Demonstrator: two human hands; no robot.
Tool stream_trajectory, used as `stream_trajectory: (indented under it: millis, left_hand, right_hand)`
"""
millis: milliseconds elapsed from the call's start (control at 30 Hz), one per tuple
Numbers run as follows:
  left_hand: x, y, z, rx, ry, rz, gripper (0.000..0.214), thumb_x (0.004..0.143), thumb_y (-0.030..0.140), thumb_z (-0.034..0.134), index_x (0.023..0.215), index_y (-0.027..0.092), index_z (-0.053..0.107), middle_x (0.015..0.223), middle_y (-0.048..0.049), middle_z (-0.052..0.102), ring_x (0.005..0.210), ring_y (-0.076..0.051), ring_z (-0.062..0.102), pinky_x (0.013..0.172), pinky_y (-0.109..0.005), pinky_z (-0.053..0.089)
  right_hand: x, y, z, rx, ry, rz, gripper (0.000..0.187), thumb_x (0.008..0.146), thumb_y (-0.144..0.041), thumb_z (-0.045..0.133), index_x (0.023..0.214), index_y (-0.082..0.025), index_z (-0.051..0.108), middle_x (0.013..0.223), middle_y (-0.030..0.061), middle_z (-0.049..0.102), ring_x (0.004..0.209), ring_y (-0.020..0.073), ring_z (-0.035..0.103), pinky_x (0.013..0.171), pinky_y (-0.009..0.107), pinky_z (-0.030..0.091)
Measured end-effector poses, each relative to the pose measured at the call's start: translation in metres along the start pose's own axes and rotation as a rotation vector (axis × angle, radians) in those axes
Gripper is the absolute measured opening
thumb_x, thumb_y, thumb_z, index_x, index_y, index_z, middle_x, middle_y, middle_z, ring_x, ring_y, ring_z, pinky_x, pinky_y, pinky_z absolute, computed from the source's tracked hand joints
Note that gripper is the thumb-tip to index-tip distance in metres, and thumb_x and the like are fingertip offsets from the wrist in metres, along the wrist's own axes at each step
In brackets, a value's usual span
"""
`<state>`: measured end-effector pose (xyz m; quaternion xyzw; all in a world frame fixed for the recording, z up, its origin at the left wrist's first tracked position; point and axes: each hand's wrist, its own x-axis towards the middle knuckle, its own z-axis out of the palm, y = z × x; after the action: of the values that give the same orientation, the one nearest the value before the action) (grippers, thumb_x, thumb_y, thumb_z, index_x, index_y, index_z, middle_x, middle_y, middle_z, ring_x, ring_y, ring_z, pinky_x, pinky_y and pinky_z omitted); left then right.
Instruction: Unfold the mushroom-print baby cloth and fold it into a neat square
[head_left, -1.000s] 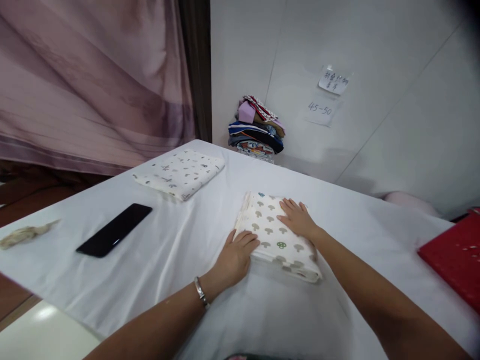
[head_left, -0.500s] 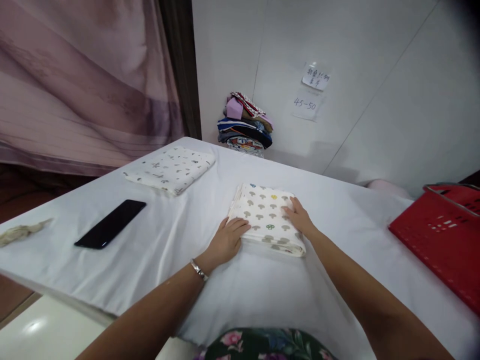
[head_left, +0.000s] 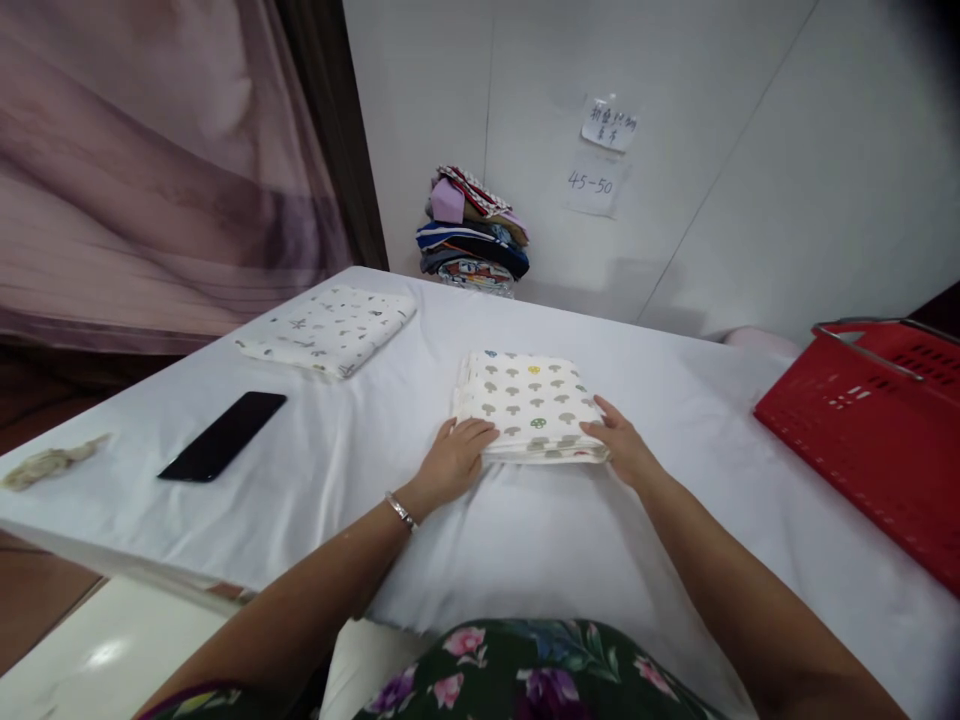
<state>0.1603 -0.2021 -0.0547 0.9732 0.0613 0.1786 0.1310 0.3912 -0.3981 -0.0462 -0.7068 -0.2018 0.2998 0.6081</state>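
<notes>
A folded white cloth printed with grey mushrooms, plus a few coloured ones, lies on the white-covered table in front of me. At its near left corner, my left hand has its fingers over the top and holds the edge. My right hand grips the near right corner, some fingertips resting on the print. What the undersides of both hands do is hidden. Further back on the left lies a second folded white cloth with small dark prints.
A black phone lies on the left of the table, beside a pale twisted bit of cloth. On the right stands a red plastic basket. Stacked folded fabrics rise behind the far edge, and paper notes hang on the wall.
My right hand has moved from the cloth's right side to its near right corner. The mushroom cloth has been squared slightly, its near edge now straighter. The camera view has shifted a little.
</notes>
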Motion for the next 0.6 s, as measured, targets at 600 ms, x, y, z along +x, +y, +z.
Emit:
stream_trajectory:
  millis: [600]
  left_hand:
    - [0.029, 0.018, -0.001, -0.125, -0.013, -0.144, 0.036, 0.088, 0.037, 0.045, 0.122, 0.026, 0.051, 0.136, -0.0059, 0.044, 0.13, -0.024, 0.032, 0.103, -0.047, 0.028]
  right_hand:
    - [-0.007, 0.005, -0.012, -1.022, -0.022, -0.487, 0.057, 0.087, -0.047, 0.04, 0.138, -0.021, 0.036, 0.149, 0.007, 0.024, 0.136, 0.0261, 0.02, 0.106, 0.046, 0.028]
